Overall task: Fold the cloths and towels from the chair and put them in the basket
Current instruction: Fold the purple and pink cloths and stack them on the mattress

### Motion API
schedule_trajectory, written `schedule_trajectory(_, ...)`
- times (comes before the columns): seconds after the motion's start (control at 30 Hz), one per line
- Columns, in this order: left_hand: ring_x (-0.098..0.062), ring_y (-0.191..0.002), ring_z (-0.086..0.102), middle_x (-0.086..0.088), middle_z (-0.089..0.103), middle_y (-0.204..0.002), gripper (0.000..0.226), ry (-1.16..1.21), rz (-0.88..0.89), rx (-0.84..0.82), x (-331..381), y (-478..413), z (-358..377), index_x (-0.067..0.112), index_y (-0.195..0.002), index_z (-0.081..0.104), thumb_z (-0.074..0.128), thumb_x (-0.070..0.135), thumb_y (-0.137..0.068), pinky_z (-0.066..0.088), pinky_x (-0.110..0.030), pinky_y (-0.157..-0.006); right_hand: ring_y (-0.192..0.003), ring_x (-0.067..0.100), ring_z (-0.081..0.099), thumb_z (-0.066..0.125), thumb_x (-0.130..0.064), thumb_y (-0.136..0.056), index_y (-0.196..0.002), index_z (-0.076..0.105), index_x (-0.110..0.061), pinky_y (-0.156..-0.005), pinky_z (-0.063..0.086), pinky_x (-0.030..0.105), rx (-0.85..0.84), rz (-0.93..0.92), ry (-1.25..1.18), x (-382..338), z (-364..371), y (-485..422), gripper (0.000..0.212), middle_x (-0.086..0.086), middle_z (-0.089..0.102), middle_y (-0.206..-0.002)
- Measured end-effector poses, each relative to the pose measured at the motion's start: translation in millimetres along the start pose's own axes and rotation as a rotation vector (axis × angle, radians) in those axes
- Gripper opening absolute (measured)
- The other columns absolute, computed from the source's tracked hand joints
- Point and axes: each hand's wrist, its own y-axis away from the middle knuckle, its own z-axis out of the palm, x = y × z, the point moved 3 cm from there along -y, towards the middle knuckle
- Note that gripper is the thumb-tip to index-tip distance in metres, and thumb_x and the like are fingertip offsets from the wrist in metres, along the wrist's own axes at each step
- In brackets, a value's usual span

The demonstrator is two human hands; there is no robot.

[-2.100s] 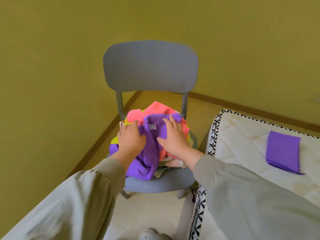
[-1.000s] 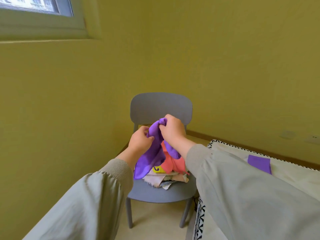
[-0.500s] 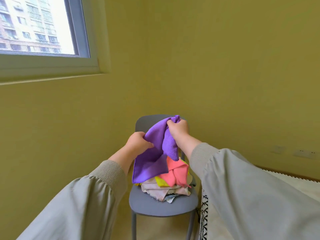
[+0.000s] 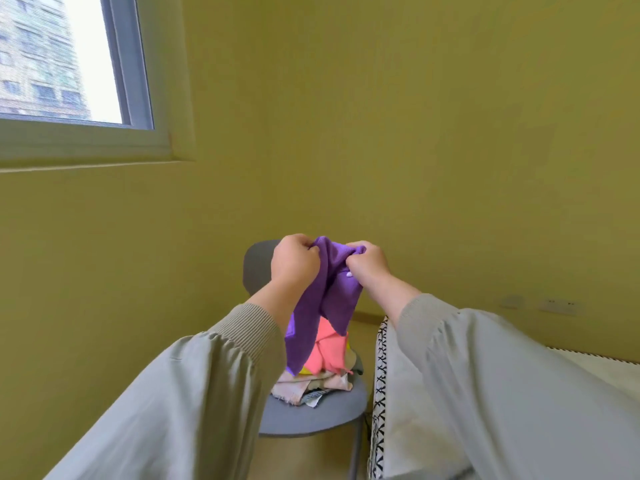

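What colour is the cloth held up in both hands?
The cloth is purple, seen best in the head view.

The purple microfibre cloth [image 4: 334, 299] partly hides the mixed cloth pile [image 4: 329, 353] and the grey plastic chair [image 4: 311, 414].

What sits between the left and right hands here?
In the head view, only the purple cloth: left hand and right hand grip its top edge, the rest hanging.
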Motion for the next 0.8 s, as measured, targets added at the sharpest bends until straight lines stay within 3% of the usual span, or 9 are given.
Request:
schedule_trajectory(0.1, -0.03, -0.092, 0.06, -0.01, 0.069, -0.09, 0.017, -0.012, 0.035, -0.06, 3.9, 15.5, 29.5, 0.014, -0.089, 0.068, 0.051, 0.015, -0.092, 0.04, -0.027, -0.071, -0.081, 0.022, 0.059, 0.041, 0.004, -0.08, -0.092, 0.067, -0.009, -0.072, 0.051, 0.031, -0.003, 0.018, 0.104, 22.7, -19.5, 0.7, 0.031, 0.009, 0.063, -0.085)
schedule_trajectory(0.17, -0.033, -0.086, 0.057, -0.008, 0.059, -0.074, 0.024, -0.06, 0.076, -0.107, 12.4, 23.7, 42.5, 0.017, -0.07, 0.058, 0.05, 0.013, -0.092, 0.036, -0.027, -0.066, -0.075, 0.018, 0.053, 0.046, 0.003, -0.078, -0.082, 0.065, -0.008, -0.067, 0.044, 0.027, 0.002, 0.027, 0.162, 33.4, -34.4, 1.2, 0.023, 0.008, 0.058, -0.077)
schedule_trajectory(0.23, -0.033, -0.081, 0.054, -0.004, 0.052, -0.068, 0.03, -0.106, 0.097, -0.129, 22.9, 27.0, 55.5, 0.019, -0.063, 0.05, 0.049, 0.013, -0.092, 0.033, -0.027, -0.063, -0.071, 0.015, 0.044, 0.048, 0.002, -0.077, -0.076, 0.06, -0.01, -0.062, 0.035, 0.025, -0.024, 0.019, 0.219, 41.1, -48.7, -3.6, 0.017, 0.007, 0.051, -0.073)
schedule_trajectory(0.33, -0.033, -0.088, 0.058, -0.007, 0.061, -0.079, 0.021, -0.152, 0.154, -0.149, 40.1, 25.5, 78.7, 0.016, -0.08, 0.066, 0.049, 0.013, -0.092, 0.039, -0.027, -0.067, -0.065, 0.018, 0.046, 0.051, 0.0, -0.077, -0.065, 0.048, -0.017, -0.062, 0.036, 0.026, -0.101, -0.011, 0.309, 47.2, -69.7, -15.1, 0.021, 0.007, 0.05, -0.067)
schedule_trajectory(0.47, -0.027, -0.108, 0.059, -0.008, 0.068, -0.112, 0.034, -0.271, 0.267, -0.299, 62.7, 18.3, 106.4, 0.015, -0.111, 0.069, 0.045, 0.003, -0.091, 0.043, -0.025, -0.086, -0.051, 0.023, 0.055, 0.049, -0.004, -0.079, -0.064, 0.045, -0.017, -0.049, 0.039, 0.023, -0.183, -0.091, 0.475, 68.4, -101.7, -30.2, 0.021, 0.006, 0.053, -0.056)
schedule_trajectory(0.5, -0.025, -0.109, 0.058, -0.007, 0.068, -0.115, 0.036, -0.307, 0.296, -0.317, 67.9, 16.8, 109.8, 0.015, -0.112, 0.07, 0.044, 0.001, -0.09, 0.044, -0.026, -0.088, -0.054, 0.023, 0.055, 0.051, -0.004, -0.08, -0.073, 0.048, -0.018, -0.048, 0.039, 0.023, -0.223, -0.105, 0.477, 74.4, -107.7, -31.5, 0.016, 0.005, 0.054, -0.061)
schedule_trajectory(0.57, -0.025, -0.108, 0.059, -0.005, 0.068, -0.114, 0.039, -0.354, 0.347, -0.332, 75.0, 13.6, 117.7, 0.015, -0.109, 0.071, 0.043, -0.002, -0.089, 0.047, -0.031, -0.09, -0.06, 0.02, 0.051, 0.054, 0.003, -0.079, -0.094, 0.05, -0.022, -0.048, 0.039, 0.023, -0.337, -0.112, 0.394, 85.2, -115.7, -32.3, 0.03, 0.002, 0.052, -0.069)
schedule_trajectory(0.7, -0.024, -0.105, 0.06, -0.003, 0.07, -0.11, 0.038, -0.396, 0.386, -0.345, 77.4, 12.9, 130.8, 0.017, -0.105, 0.072, 0.044, -0.001, -0.088, 0.047, -0.032, -0.089, -0.059, 0.011, 0.047, 0.049, 0.016, -0.073, -0.067, 0.062, -0.016, -0.058, 0.04, 0.024, -0.481, -0.109, 0.264, 87.7, -122.5, -28.3, 0.035, -0.003, 0.055, -0.059)
schedule_trajectory(0.8, -0.024, -0.103, 0.06, -0.005, 0.07, -0.108, 0.03, -0.372, 0.395, -0.34, 79.4, 15.2, 134.1, 0.015, -0.106, 0.072, 0.048, 0.004, -0.091, 0.045, -0.026, -0.085, -0.072, 0.016, 0.048, 0.055, 0.012, -0.075, -0.08, 0.065, -0.008, -0.064, 0.039, 0.025, -0.536, -0.035, 0.194, 91.6, -126.7, -25.4, 0.023, 0.005, 0.056, -0.074)
